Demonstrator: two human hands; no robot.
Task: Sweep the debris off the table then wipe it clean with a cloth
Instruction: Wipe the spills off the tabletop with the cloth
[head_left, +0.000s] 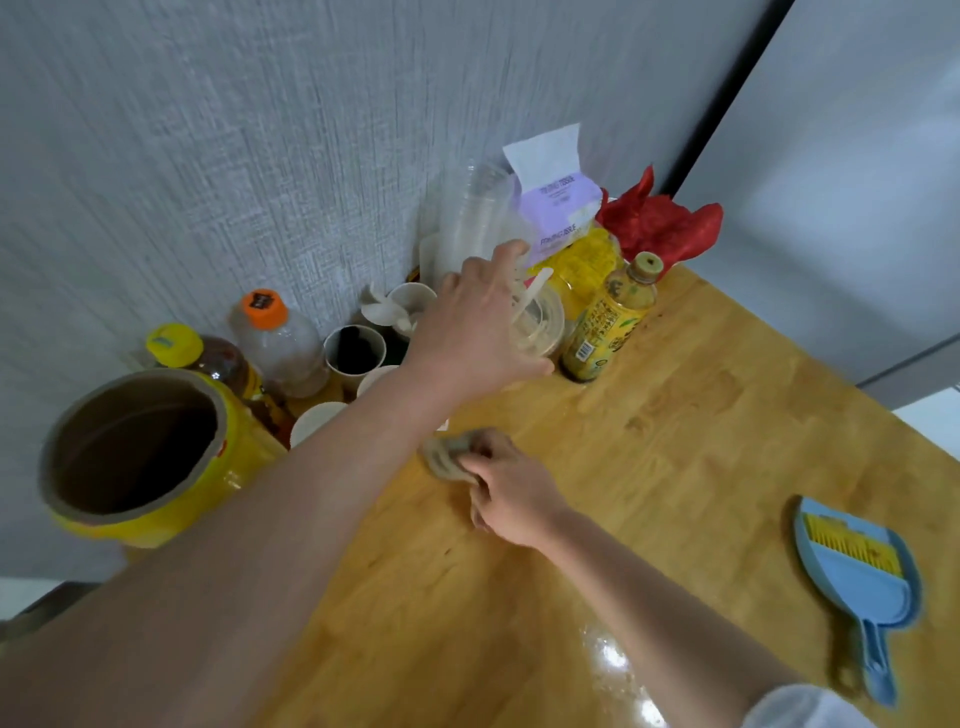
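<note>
My right hand (506, 491) grips a small bunched grey-beige cloth (441, 457) and presses it on the wooden table (675, 441) near the clutter at the back. My left hand (475, 327) reaches over the cloth to a clear plastic cup (543, 322) that holds wooden sticks; its fingers and thumb curl round the cup's near side. A blue dustpan with a small yellow-bristled brush (857, 577) lies on the table at the right.
Against the grey wall stand a yellow bucket (140, 457), two bottles (275, 338), paper cups (356, 353), a stack of clear cups (472, 218), a tissue pack (558, 208), a red bag (660, 221) and a green tea bottle (608, 322). A wet sheen lies at the front.
</note>
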